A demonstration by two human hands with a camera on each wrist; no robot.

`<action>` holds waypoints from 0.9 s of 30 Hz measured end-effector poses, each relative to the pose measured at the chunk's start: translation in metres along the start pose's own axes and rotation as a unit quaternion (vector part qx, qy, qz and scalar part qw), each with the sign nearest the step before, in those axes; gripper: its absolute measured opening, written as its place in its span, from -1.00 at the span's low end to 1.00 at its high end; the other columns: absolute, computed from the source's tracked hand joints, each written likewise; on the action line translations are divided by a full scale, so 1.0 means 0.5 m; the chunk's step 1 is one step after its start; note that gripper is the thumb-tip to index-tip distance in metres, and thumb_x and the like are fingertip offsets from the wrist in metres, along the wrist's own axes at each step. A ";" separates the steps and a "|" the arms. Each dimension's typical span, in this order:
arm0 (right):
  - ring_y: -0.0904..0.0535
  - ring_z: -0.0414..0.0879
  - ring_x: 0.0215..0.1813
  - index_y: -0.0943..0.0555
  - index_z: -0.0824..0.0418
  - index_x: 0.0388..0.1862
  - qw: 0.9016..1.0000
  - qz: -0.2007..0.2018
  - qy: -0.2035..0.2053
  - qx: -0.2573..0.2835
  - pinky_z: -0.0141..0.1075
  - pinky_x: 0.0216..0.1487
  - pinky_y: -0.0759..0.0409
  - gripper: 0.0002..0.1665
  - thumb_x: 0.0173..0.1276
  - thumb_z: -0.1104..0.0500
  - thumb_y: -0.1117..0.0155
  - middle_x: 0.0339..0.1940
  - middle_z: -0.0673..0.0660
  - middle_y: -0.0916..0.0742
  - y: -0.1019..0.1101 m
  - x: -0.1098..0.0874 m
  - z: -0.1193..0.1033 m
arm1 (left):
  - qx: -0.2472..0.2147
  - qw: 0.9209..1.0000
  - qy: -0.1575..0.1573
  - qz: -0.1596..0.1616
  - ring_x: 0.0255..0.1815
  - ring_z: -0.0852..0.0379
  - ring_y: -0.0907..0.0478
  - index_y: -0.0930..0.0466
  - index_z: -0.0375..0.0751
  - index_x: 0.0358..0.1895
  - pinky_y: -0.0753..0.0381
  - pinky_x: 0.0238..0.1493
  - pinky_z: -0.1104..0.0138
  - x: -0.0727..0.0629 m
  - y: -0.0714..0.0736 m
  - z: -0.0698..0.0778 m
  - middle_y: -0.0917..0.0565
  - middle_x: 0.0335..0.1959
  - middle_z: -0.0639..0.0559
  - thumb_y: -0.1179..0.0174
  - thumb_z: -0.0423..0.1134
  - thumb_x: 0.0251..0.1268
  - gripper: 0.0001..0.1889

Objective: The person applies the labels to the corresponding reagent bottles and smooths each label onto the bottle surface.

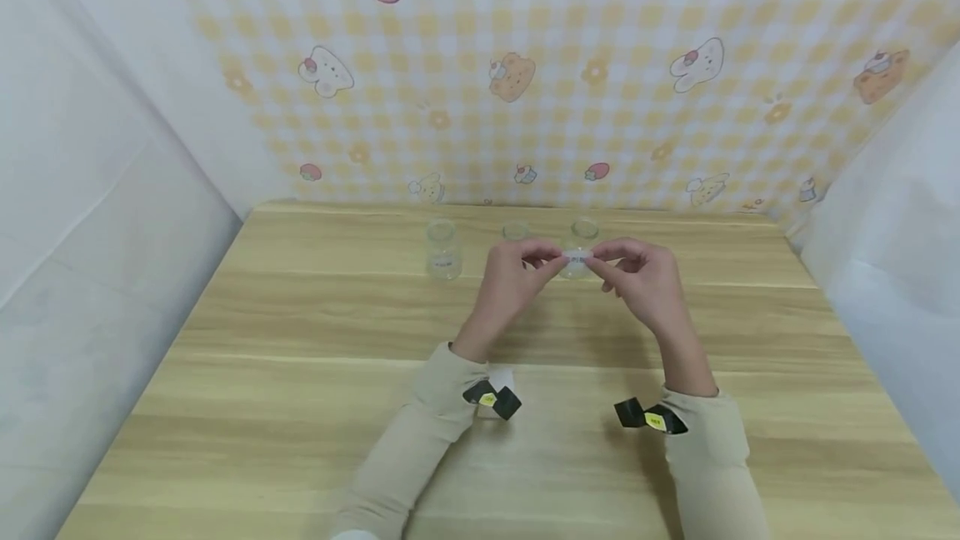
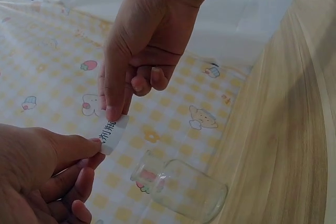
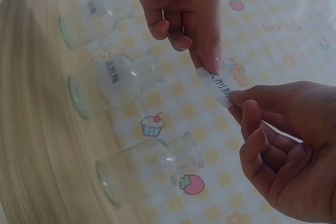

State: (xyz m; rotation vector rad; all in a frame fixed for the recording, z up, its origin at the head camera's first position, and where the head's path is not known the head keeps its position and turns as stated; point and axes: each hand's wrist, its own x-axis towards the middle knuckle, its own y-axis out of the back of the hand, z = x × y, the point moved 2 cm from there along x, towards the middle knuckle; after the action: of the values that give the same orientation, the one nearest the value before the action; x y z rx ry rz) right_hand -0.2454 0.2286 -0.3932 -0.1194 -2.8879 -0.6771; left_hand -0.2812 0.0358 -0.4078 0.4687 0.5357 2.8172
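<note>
Both hands stretch a small white label (image 1: 577, 258) with black handwritten characters between them. My left hand (image 1: 517, 273) pinches its left end between thumb and forefinger; my right hand (image 1: 641, 277) pinches the right end the same way. In the right wrist view the label (image 3: 218, 86) is slightly bowed, its writing partly under the fingertips. Behind it stands a clear glass bottle (image 2: 189, 190) with bare glass sides. Two more glass bottles stand to its left, the middle bottle (image 3: 105, 85) and the left bottle (image 1: 444, 250), each bearing a similar white label.
The bottles stand in a row near the back edge of a wood-grain table (image 1: 300, 407). A checked yellow cloth (image 1: 450, 48) hangs behind it. A white piece of paper (image 1: 501, 377) lies partly under the left forearm. White sheets (image 1: 90, 190) hang at both sides.
</note>
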 end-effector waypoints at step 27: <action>-0.65 -0.16 -0.53 -0.77 0.31 -0.12 0.999 0.013 -0.018 -0.023 -0.39 -0.57 -0.47 -0.74 0.41 0.12 -0.47 -0.18 0.25 -0.79 0.015 0.040 0.052 | -0.003 1.000 0.025 0.011 -0.28 0.18 -0.63 -0.82 -0.18 -0.13 -0.58 -0.29 0.45 0.050 -0.054 -0.033 -0.81 -0.26 0.05 -0.38 -0.22 0.40 -0.87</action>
State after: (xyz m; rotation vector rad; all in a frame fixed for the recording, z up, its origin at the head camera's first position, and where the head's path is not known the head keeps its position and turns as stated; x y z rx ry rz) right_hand -0.2681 0.2476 -0.4090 -0.1759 -2.9012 -0.7459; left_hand -0.3053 0.0622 -0.4264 0.4076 0.5338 2.8580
